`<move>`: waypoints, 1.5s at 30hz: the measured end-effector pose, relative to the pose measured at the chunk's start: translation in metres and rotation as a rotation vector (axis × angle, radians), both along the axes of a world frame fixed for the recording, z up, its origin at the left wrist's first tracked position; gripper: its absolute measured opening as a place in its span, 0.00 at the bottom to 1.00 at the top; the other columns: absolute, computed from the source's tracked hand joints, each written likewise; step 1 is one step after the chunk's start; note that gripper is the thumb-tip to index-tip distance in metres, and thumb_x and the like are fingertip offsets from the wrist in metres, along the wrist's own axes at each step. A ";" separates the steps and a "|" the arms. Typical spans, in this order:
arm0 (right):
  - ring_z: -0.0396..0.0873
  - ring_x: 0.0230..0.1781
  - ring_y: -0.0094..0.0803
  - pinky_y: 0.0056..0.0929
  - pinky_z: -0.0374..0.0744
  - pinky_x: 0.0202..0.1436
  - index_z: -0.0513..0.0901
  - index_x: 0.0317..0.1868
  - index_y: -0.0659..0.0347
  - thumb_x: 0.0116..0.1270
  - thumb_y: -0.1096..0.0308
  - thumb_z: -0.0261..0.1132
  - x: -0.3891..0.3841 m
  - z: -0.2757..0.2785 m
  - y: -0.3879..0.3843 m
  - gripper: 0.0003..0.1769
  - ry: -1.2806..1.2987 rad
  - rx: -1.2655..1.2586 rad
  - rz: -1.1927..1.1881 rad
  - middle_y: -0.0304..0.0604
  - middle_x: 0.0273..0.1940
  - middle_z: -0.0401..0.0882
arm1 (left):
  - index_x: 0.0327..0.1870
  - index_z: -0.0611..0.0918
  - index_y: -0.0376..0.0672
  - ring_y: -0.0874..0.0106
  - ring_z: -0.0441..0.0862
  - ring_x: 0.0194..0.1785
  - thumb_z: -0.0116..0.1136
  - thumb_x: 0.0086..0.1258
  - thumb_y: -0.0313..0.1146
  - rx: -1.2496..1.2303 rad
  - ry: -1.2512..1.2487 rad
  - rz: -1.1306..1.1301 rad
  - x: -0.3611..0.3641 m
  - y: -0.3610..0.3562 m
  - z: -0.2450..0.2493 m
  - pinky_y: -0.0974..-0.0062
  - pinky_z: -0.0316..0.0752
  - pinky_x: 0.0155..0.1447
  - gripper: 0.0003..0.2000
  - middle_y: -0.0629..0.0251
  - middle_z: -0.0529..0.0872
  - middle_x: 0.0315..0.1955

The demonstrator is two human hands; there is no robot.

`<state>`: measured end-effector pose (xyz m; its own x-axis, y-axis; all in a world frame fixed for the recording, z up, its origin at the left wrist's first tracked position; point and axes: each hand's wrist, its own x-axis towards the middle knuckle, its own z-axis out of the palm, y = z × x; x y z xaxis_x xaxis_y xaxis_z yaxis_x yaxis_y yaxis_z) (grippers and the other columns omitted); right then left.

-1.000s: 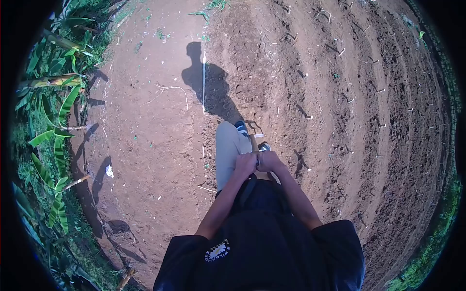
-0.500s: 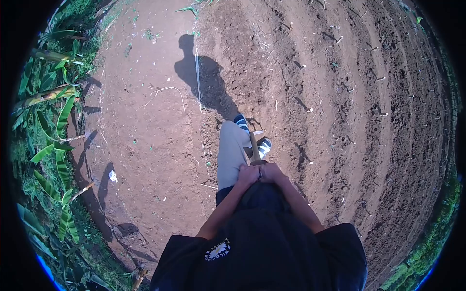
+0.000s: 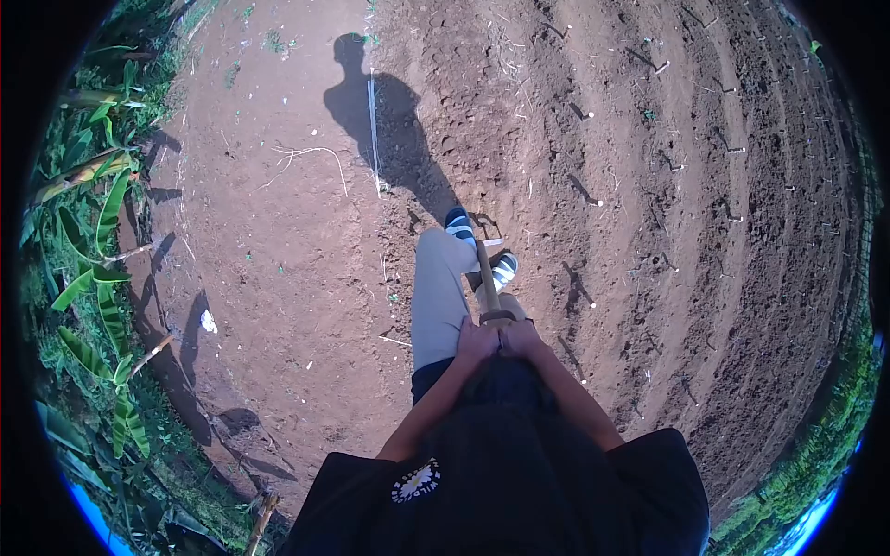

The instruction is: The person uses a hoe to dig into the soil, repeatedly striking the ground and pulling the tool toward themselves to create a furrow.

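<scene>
My left hand [image 3: 477, 343] and my right hand [image 3: 521, 339] are side by side in front of my waist. Both are closed at the top of a long wooden-handled tool [image 3: 488, 278], whose shaft runs down between my legs toward the soil. A wider brownish crosspiece shows just beyond my knuckles. The tool's lower end cannot be made out. One striped shoe [image 3: 459, 225] stands ahead beside the shaft, and the other striped shoe [image 3: 503, 271] is on its right. A small pale strip [image 3: 492, 243] lies between them.
Tilled rows with short stakes [image 3: 593, 202] stretch along the right. A pale string [image 3: 374, 130] runs ahead across my shadow. Left lie smooth soil, a dry branch [image 3: 311, 151], a white scrap [image 3: 208, 322] and banana plants [image 3: 111, 315].
The view has shifted slightly, so the ground ahead sits higher in the picture. My hands have dropped a little in view, with more of the crosspiece showing. Both still grip the tool.
</scene>
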<state>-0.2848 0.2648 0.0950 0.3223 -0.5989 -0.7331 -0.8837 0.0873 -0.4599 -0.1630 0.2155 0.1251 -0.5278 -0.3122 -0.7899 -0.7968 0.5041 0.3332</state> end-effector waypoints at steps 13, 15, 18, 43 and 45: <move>0.80 0.33 0.42 0.38 0.78 0.39 0.81 0.33 0.59 0.43 0.51 0.65 -0.006 -0.004 -0.028 0.22 -0.007 0.016 -0.010 0.50 0.32 0.80 | 0.33 0.82 0.56 0.70 0.81 0.34 0.47 0.59 0.41 -0.009 0.007 0.000 -0.002 -0.025 -0.018 0.58 0.58 0.53 0.10 0.68 0.84 0.28; 0.80 0.34 0.42 0.38 0.78 0.39 0.81 0.33 0.59 0.42 0.51 0.65 -0.007 -0.005 -0.032 0.21 -0.001 -0.048 -0.056 0.50 0.32 0.80 | 0.33 0.82 0.57 0.70 0.81 0.33 0.46 0.60 0.41 -0.006 0.013 0.013 -0.003 -0.034 -0.024 0.58 0.59 0.53 0.10 0.69 0.84 0.28; 0.80 0.33 0.43 0.38 0.78 0.38 0.81 0.32 0.59 0.41 0.52 0.66 -0.008 -0.014 -0.045 0.21 -0.025 0.076 -0.019 0.50 0.32 0.80 | 0.35 0.81 0.58 0.71 0.81 0.32 0.46 0.60 0.41 0.017 0.044 0.024 -0.007 -0.045 -0.027 0.59 0.59 0.52 0.10 0.72 0.84 0.27; 0.78 0.40 0.45 0.38 0.76 0.45 0.79 0.37 0.63 0.46 0.56 0.59 0.012 -0.117 -0.099 0.22 0.015 -0.029 0.007 0.54 0.39 0.79 | 0.29 0.82 0.47 0.65 0.81 0.39 0.54 0.52 0.37 -0.190 -0.003 0.144 0.011 -0.085 -0.105 0.61 0.62 0.52 0.08 0.60 0.83 0.30; 0.79 0.39 0.43 0.35 0.77 0.43 0.80 0.36 0.61 0.43 0.58 0.61 0.012 -0.145 -0.097 0.20 0.047 0.046 -0.055 0.51 0.37 0.80 | 0.28 0.82 0.46 0.64 0.81 0.39 0.56 0.50 0.37 -0.211 -0.006 0.146 0.010 -0.080 -0.109 0.61 0.63 0.52 0.08 0.60 0.83 0.29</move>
